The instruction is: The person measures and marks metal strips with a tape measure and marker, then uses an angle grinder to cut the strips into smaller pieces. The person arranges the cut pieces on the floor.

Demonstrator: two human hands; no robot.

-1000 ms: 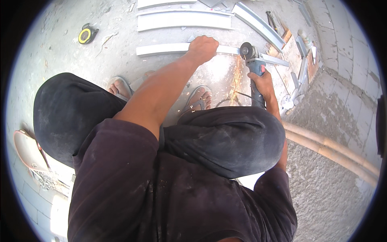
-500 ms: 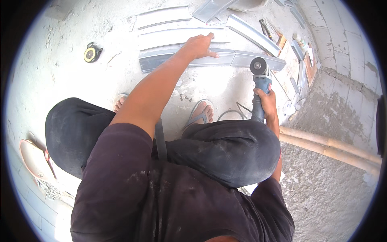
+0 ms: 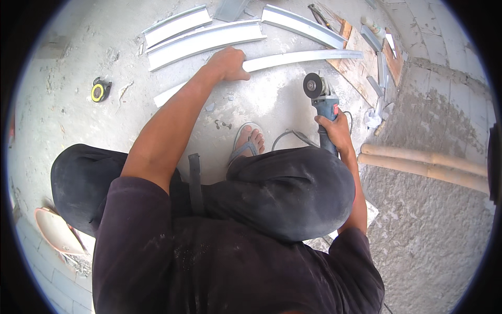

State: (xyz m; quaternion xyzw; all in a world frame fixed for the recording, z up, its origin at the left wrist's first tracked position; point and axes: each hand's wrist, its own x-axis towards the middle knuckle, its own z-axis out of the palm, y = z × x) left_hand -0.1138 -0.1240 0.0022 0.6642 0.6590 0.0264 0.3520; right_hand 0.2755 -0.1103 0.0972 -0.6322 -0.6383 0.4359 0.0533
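My left hand (image 3: pixel 228 65) is closed round a long, narrow metal channel (image 3: pixel 306 58), gripping it left of its middle; the fingertips are hidden. Its bright narrow side faces up, and my forearm covers part of it on the left. In my right hand (image 3: pixel 337 130) is a blue-grey angle grinder (image 3: pixel 327 106), held by its body beside my right knee. Its dark disc (image 3: pixel 312 85) points away from me, a short way below the channel and not touching it. Whether the disc spins cannot be told.
Beyond the channel lie more metal channels (image 3: pixel 206 43) and another angled one (image 3: pixel 303 26). A yellow-black tape measure (image 3: pixel 98 91) sits at left. Wooden boards (image 3: pixel 361 63) and offcuts are at far right. A power cord (image 3: pixel 293 132) curls near my foot; two bamboo poles (image 3: pixel 423 162) lie right.
My left hand has closed from a spread reach, and the channel under it is turned so a narrower side shows. The view has shifted; the grinder stays in my right hand, its head tilted slightly left.
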